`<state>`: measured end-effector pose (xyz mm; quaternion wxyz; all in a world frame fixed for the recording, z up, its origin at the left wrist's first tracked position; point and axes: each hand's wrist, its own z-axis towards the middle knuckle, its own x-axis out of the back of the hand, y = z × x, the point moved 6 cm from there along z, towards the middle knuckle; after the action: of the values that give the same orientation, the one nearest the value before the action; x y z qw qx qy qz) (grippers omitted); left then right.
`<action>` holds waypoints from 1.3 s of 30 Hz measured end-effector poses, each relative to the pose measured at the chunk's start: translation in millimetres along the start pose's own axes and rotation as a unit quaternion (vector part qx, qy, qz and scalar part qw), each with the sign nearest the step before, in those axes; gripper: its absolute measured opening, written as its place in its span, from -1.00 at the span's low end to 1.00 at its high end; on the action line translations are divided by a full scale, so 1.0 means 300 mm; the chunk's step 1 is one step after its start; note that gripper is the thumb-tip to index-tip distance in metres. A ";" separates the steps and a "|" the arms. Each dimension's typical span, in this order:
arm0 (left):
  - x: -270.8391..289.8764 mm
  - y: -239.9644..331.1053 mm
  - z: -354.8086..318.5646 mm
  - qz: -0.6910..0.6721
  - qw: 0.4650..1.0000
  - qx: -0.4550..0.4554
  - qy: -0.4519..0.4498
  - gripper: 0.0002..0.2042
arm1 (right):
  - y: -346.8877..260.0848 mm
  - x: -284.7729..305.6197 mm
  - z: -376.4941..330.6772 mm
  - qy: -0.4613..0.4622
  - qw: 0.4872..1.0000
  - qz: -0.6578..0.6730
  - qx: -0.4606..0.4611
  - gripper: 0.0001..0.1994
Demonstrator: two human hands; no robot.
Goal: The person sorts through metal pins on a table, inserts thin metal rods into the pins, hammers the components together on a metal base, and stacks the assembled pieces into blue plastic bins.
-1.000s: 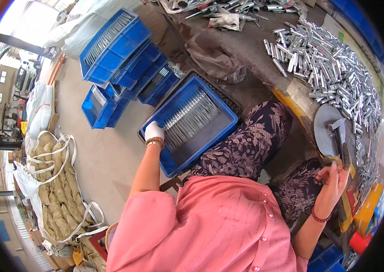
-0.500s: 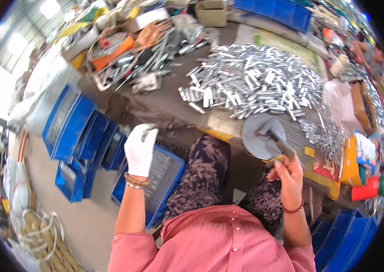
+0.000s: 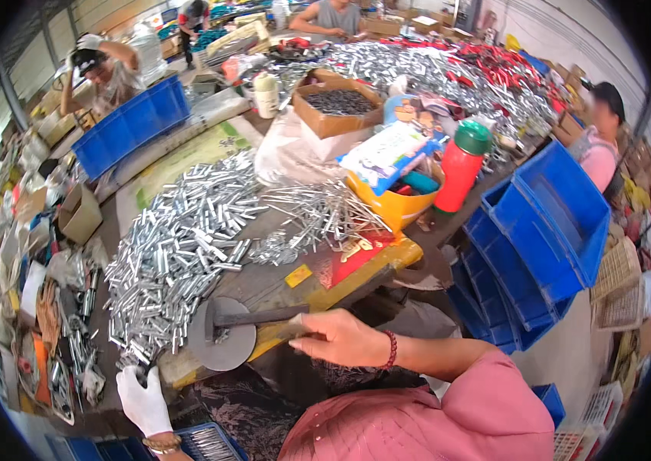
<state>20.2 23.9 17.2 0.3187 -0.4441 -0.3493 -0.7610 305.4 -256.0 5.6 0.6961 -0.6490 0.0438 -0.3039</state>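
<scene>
Left hand (image 3: 143, 401) by tubes (image 3: 179, 250) | right hand (image 3: 345, 339) gripping hammer (image 3: 260, 316) | across bench edge (image 3: 398, 257)

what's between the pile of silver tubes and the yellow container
A heap of thin metal rods lies between the tube pile and the yellow container, in the head view.

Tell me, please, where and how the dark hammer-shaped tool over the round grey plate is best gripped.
I'd grip the hammer-shaped tool near its handle's right end, coming from the right, where the right hand is. The long, straight handle reaches past the round grey plate there, likely leaving room to wrap around it, while the crosspiece sits over the plate.
</scene>
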 end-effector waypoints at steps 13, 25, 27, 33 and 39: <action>0.087 0.306 -0.052 -0.255 0.965 -0.053 -0.013 -0.76 | 0.017 0.508 0.074 0.238 0.799 -0.546 0.088 -0.95; -0.012 0.527 -0.065 -0.250 0.905 -0.331 -0.088 -0.90 | 0.080 0.455 0.121 0.213 0.792 -0.552 0.152 -0.90; -0.008 0.524 -0.065 -0.245 0.907 -0.334 -0.078 -0.89 | 0.049 0.429 0.125 0.216 0.814 -0.507 0.186 -0.87; -0.025 0.499 -0.068 -0.241 0.925 -0.288 -0.067 -0.84 | -0.065 0.206 0.156 0.198 0.882 -0.313 0.293 -0.83; -0.047 0.504 -0.059 -0.247 0.926 -0.276 -0.071 -0.86 | -0.044 -0.027 0.146 0.194 0.901 -0.192 0.337 -0.76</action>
<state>138.2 -71.6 35.7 -0.0400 -0.4666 -0.2457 -0.8487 314.0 -213.4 22.0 0.7791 -0.2999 -0.0529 -0.5480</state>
